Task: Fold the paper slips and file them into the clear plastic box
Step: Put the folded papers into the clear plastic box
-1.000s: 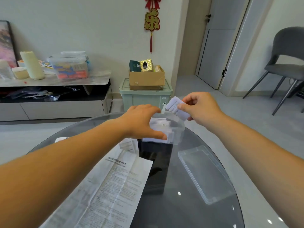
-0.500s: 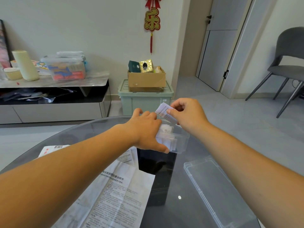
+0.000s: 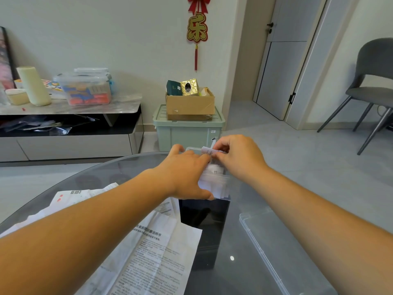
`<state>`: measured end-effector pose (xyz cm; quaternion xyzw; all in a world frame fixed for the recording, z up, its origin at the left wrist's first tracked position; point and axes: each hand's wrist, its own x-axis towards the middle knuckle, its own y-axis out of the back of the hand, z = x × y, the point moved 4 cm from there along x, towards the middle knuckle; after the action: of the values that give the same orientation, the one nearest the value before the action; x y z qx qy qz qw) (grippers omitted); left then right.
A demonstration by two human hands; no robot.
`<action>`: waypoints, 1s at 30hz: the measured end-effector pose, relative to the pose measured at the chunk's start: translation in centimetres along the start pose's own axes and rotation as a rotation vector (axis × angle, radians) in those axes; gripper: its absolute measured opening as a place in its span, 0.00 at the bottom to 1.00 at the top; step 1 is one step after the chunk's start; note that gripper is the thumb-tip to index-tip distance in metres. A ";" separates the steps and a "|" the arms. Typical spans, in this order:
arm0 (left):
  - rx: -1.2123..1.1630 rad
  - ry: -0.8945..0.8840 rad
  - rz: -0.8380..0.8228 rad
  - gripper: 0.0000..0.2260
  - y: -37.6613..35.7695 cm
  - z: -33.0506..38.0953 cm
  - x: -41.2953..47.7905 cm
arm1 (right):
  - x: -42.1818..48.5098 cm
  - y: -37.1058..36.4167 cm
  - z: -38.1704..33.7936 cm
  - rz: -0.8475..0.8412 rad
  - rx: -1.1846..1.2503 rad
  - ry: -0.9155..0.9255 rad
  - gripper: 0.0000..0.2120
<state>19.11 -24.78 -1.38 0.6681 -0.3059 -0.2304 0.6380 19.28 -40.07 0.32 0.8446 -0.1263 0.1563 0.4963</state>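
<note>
- Pinching grip on the right hand [image 3: 236,158]: thumb and fingertips hold a folded slip [image 3: 207,151] just above the clear plastic box [image 3: 220,185], mid-frame.
- Left hand [image 3: 187,175] has its grip curled round the box, thumb along the near wall, steadying it on the glass worktop [image 3: 229,279].
- From where I stand, the slip wants to go in edge-first and upright beside those already filed, released only once seated.
- Unfolded sheets [image 3: 161,252] wait lower left; the lid [image 3: 276,248] lies lower right.
</note>
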 end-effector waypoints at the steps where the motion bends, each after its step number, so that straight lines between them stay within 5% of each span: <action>1: -0.009 -0.007 0.017 0.34 0.0 0.0 -0.2 | 0.0 -0.1 -0.1 -0.015 -0.002 0.009 0.06; 6: -0.010 -0.032 0.118 0.36 0.2 -0.1 -0.7 | -0.1 -0.2 -1.4 -0.188 -0.022 0.095 0.04; 12: 0.047 0.021 0.189 0.37 -0.2 -0.4 -0.9 | -0.6 -0.1 -2.1 -0.338 -0.161 0.153 0.18; 20: 0.028 -0.005 0.194 0.39 -0.2 -0.4 -1.3 | -0.4 -0.3 -2.5 -0.264 -0.125 0.153 0.07; 30: 0.097 0.046 0.054 0.38 -0.2 -0.5 -0.7 | -1.0 0.3 -2.1 -0.080 -0.253 0.111 0.13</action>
<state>18.94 -23.93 -1.62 0.6949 -0.3201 -0.1827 0.6175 17.99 -38.30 1.20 0.7696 -0.0838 0.1658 0.6109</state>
